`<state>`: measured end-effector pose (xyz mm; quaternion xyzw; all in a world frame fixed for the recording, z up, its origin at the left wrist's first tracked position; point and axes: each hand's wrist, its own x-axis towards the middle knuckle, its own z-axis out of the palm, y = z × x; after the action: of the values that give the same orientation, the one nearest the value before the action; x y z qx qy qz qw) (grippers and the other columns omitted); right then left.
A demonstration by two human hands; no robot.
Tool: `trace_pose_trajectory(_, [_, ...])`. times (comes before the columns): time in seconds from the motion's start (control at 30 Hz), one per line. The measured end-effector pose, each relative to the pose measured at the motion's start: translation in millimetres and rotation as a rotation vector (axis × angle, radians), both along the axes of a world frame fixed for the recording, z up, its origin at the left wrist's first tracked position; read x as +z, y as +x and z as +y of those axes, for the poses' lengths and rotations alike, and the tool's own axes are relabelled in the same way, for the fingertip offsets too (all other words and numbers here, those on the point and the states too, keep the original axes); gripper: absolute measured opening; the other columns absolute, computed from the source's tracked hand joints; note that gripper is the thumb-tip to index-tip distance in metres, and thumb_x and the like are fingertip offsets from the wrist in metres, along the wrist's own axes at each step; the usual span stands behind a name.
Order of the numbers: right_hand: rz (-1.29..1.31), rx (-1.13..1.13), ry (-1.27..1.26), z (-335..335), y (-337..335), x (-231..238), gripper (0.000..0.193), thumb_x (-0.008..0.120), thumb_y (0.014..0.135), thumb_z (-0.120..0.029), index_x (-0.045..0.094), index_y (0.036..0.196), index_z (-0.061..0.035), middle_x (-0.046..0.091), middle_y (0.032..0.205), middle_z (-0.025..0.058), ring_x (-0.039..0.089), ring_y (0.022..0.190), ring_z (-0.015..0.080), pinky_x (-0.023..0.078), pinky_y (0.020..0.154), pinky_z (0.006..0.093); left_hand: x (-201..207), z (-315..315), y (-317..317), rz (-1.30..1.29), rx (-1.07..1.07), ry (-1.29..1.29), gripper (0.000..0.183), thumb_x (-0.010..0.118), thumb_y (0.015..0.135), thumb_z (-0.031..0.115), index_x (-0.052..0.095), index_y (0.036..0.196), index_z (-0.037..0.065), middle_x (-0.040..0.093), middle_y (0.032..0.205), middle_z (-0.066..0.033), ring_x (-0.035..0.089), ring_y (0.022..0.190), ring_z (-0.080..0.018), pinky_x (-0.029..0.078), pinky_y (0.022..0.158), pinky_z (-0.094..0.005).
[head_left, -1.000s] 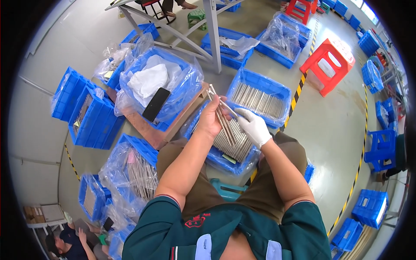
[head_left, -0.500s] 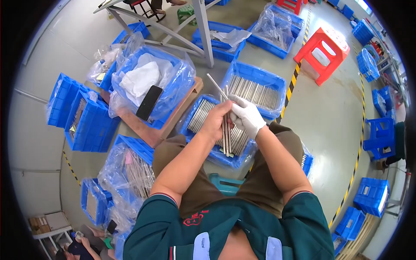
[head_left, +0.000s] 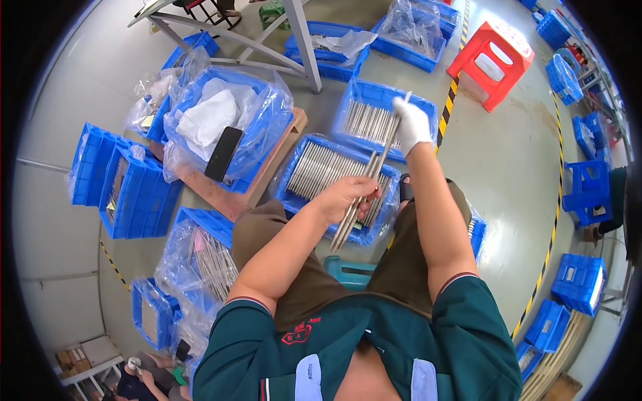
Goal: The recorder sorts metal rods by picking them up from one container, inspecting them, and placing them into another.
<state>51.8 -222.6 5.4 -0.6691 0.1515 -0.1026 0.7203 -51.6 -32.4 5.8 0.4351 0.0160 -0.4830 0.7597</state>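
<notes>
My bare left hand (head_left: pixel 348 198) is wrapped round a few thin metal rods (head_left: pixel 343 234), which slant up to the right over the nearer crate. In a white glove, my right hand (head_left: pixel 412 127) grips a single metal rod (head_left: pixel 388 142) near its upper end. The lower part of that rod runs down towards the bundle at my left hand. Below the hands, the nearer blue crate (head_left: pixel 283 198), lined with clear plastic, holds a row of similar rods (head_left: pixel 314 167). Beyond it, under my right hand, is another blue crate (head_left: pixel 374 89) with rods side by side.
A crate with white cloth and a black phone (head_left: pixel 224 154) sits on a wooden pallet (head_left: pixel 214 196) to the left. More rods lie in a plastic-draped crate (head_left: pixel 208 217) by my left knee. A red stool (head_left: pixel 491 63) stands at the far right. A teal stool (head_left: pixel 351 269) shows between my legs.
My right hand has moved up and to the right, away from my left, with one rod in it. My left hand keeps the bundle, now tilted more to the right.
</notes>
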Motion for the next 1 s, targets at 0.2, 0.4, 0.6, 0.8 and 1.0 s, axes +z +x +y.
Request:
trace_pose_trajectory(0.2, [0.182,0.180,0.127,12,-23,24,0.031,0.053,0.089,-0.033,0.053,0.066,-0.0124,0.041,0.053,-0.0034,0.036,0.043,0.0101,0.027,0.042,0.0259,-5,27,9,-0.016,0.181,-0.207,0.024,0.055,0.091,0.029,0.058,0.090,0.005,0.056,0.079,-0.0029,0.056,0.068,-0.0143,0.049,0.059,-0.0296])
trace_pose_trajectory(0.4, [0.230,0.601,-0.577,51,-55,4,0.044,0.051,0.084,-0.044,0.065,0.083,-0.0033,0.065,0.076,0.0151,0.063,0.073,0.0280,0.046,0.068,0.0368,-13,29,23,0.030,0.273,-0.236,0.026,0.054,0.091,0.029,0.058,0.089,0.004,0.060,0.089,-0.0093,0.064,0.082,-0.0259,0.054,0.074,-0.0438])
trace_pose_trajectory(0.6, [0.415,0.720,0.214,59,-60,-7,0.045,0.054,0.086,-0.050,0.057,0.071,-0.0082,0.051,0.058,0.0030,0.055,0.055,0.0184,0.047,0.054,0.0277,-16,33,23,-0.036,0.162,-0.321,0.029,0.055,0.090,0.034,0.058,0.089,0.005,0.056,0.091,-0.0066,0.056,0.073,-0.0190,0.049,0.067,-0.0369])
trace_pose_trajectory(0.8, [0.788,0.700,0.705,58,-64,-47,0.048,0.052,0.087,-0.045,0.044,0.051,-0.0148,0.046,0.046,0.0026,0.039,0.031,0.0182,0.031,0.028,0.0296,-23,21,18,0.135,0.114,-0.198,0.029,0.054,0.090,0.034,0.059,0.091,0.005,0.060,0.085,-0.0072,0.062,0.083,-0.0229,0.053,0.074,-0.0419])
trace_pose_trajectory(1.0, [0.496,0.177,1.111,24,-3,-98,0.025,0.050,0.090,-0.019,0.050,0.068,-0.0061,0.057,0.066,0.0132,0.061,0.068,0.0300,0.052,0.066,0.0482,-14,38,32,0.081,0.404,0.094,0.021,0.056,0.091,0.028,0.056,0.095,0.007,0.055,0.102,-0.0053,0.053,0.100,-0.0223,0.046,0.087,-0.0405])
